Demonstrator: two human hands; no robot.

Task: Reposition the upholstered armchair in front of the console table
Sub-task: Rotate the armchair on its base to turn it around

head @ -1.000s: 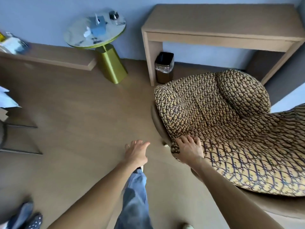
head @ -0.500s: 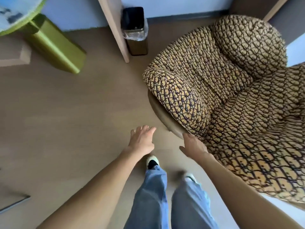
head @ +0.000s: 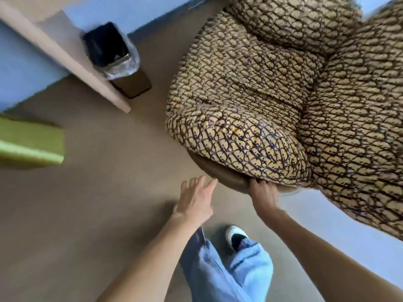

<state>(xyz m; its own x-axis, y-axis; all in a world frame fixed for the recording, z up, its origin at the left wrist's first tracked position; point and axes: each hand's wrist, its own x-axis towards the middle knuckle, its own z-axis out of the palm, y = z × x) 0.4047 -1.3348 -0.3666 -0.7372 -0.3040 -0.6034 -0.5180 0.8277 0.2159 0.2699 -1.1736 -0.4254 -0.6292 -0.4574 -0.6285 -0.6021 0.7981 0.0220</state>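
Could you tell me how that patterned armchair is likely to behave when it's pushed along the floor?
The armchair looks bulky, so probably heavy. Its puffy cushions would likely give under pressure, which may be why the right hand grips the firm rim of the base. It may slide on the smooth floor.

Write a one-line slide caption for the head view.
Right hand grips the patterned armchair by its base rim, left hand open beside it, near the console table leg.

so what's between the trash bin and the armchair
Only bare floor shows in the head view: a narrow strip separates the lined trash bin from the patterned armchair, and the two do not touch.
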